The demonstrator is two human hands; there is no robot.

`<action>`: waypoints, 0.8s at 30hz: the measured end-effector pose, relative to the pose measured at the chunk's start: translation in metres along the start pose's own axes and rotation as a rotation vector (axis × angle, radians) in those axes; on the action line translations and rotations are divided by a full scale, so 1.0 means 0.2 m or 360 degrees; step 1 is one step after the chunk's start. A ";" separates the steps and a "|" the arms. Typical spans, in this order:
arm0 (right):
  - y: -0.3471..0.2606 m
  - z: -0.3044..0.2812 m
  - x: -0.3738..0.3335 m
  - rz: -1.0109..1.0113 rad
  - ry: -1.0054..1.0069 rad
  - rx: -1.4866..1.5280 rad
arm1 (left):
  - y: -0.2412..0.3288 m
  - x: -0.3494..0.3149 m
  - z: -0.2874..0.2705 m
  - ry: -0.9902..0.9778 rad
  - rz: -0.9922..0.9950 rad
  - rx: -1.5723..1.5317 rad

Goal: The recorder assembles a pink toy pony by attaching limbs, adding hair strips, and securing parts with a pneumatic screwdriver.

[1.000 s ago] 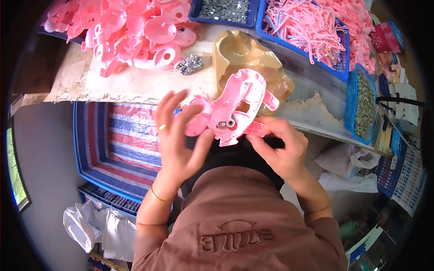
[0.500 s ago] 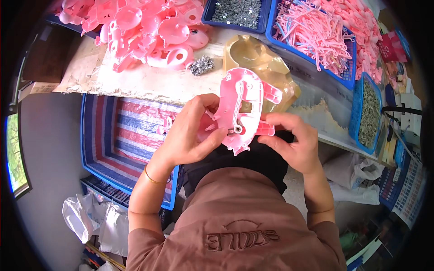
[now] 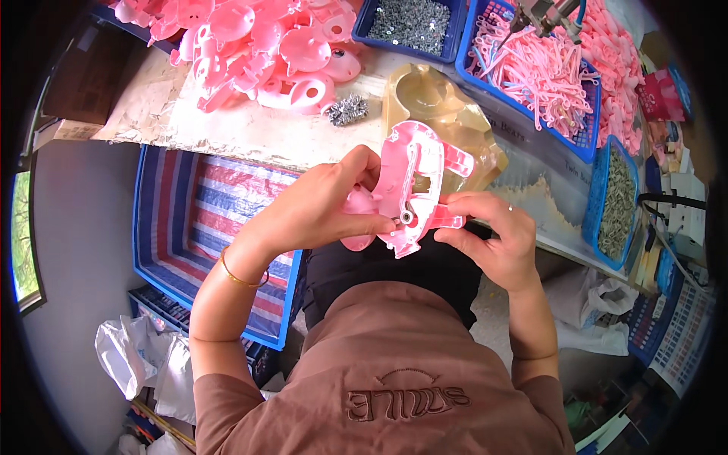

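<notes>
Between my two hands is a pink plastic shell (image 3: 393,171), held above my lap at the table's near edge with its hollow inner side showing. A slim pale pink rod (image 3: 412,171) lies along the inside, and a small metal ring (image 3: 407,217) sits at its lower end. My left hand (image 3: 334,201) grips the shell's left side, thumb tip beside the ring, fingers partly hidden behind. My right hand (image 3: 497,231) pinches a pink leg-like projection (image 3: 447,220) on the right side. Just beyond the shell stands a tan moulded fixture (image 3: 421,95).
Pink shells (image 3: 265,45) are heaped at the far left, near a small screw pile (image 3: 347,111). Blue baskets hold small metal parts (image 3: 409,26), pink rods (image 3: 523,76) and screws (image 3: 616,201). A metal tool (image 3: 546,17) hangs at the top. Left is a striped-lined crate (image 3: 227,220).
The shell has turned and tilted in my hands, so its inside shows more narrowly. My left wrist has shifted outward. A hanging metal tool has come into view at the top right.
</notes>
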State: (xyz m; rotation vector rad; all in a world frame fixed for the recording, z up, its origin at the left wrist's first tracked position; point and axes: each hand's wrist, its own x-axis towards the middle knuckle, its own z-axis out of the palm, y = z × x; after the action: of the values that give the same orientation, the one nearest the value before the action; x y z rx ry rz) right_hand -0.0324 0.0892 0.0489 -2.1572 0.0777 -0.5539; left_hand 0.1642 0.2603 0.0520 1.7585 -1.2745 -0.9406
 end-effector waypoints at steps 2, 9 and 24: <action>-0.01 0.00 0.00 -0.0003 0.0029 -0.0029 | -0.01 0.00 0.01 0.0013 0.0007 -0.0124; 0.00 0.01 -0.01 -0.0035 0.0041 -0.0055 | -0.02 0.02 0.03 0.0082 0.0126 0.0095; 0.05 0.10 -0.14 0.0093 0.0257 -0.0060 | -0.01 0.02 0.05 0.0012 0.0376 0.0566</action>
State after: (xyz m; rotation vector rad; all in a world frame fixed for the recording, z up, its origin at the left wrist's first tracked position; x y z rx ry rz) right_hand -0.0474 0.1050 0.0214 -2.1364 0.2403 -0.6970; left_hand 0.1564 0.2556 0.0445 1.8165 -1.6824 -0.5990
